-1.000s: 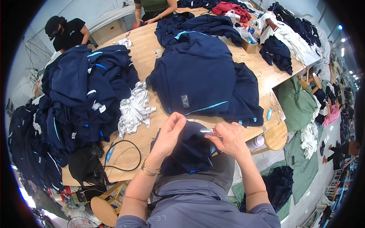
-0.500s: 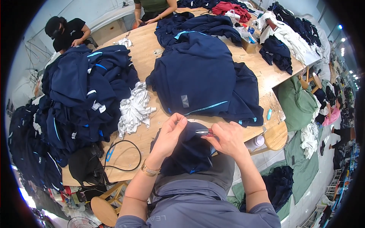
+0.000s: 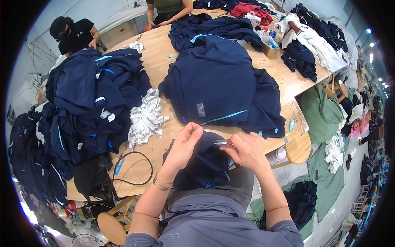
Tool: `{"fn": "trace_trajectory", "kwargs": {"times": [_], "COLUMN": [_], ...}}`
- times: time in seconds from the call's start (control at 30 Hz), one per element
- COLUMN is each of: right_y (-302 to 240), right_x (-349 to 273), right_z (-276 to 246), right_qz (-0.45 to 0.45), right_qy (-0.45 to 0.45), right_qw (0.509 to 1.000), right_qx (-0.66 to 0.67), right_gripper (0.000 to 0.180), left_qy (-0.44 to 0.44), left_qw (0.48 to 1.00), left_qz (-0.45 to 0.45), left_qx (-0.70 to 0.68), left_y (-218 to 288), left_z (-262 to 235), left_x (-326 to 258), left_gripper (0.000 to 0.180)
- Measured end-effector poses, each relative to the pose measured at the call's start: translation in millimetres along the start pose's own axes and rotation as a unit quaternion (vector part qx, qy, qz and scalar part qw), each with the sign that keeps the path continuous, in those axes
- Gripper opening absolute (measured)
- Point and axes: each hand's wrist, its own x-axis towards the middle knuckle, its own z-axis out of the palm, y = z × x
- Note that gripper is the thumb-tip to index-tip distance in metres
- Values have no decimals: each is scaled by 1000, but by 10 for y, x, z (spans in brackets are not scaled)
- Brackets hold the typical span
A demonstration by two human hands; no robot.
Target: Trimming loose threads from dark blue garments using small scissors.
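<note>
A navy garment (image 3: 205, 164) hangs over the near table edge and my lap. My left hand (image 3: 187, 142) is closed in a pinch at its upper edge, the fabric dropping from beside the fingertips. Thread snips (image 3: 223, 143) with red handles and short metal blades are in my right hand (image 3: 249, 148), fingers wrapped round them. Their blades point left, toward the left hand, over the garment and apart from the left fingertips. Any thread between the hands is too fine to see.
Ahead lies a large navy garment pile (image 3: 210, 78); another heap (image 3: 94, 90) is at left. White cloth scraps (image 3: 148, 117), a black cable (image 3: 151, 164) and a light-blue tool (image 3: 119, 166) lie on the table (image 3: 154, 68). Stools (image 3: 298, 148) flank me. Two people work across the table.
The snips and right hand have shifted very slightly to the right. My left hand keeps its place. The person at far left has moved a hand.
</note>
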Motion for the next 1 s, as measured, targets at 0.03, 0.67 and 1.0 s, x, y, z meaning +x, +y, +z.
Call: {"fn": "trace_trajectory", "kwargs": {"times": [0.03,0.67,1.0], "right_y": [-5,67,30], "right_x": [3,-18,0], "right_z": [0,64,65], "right_qz": [0,62,-2], "right_qy": [-2,64,7], "right_qw": [1000,992,1000], "right_qx": [0,85,2], "right_gripper": [30,34,33], "left_qy": [-1,44,45], "left_qw": [1000,994,994], "left_qz": [1,-32,-42], "left_qx": [-1,-96,-87], "left_y": [3,-163,-117], "left_z": [3,-99,-57], "left_x": [0,60,52], "left_gripper": [17,17,17]}}
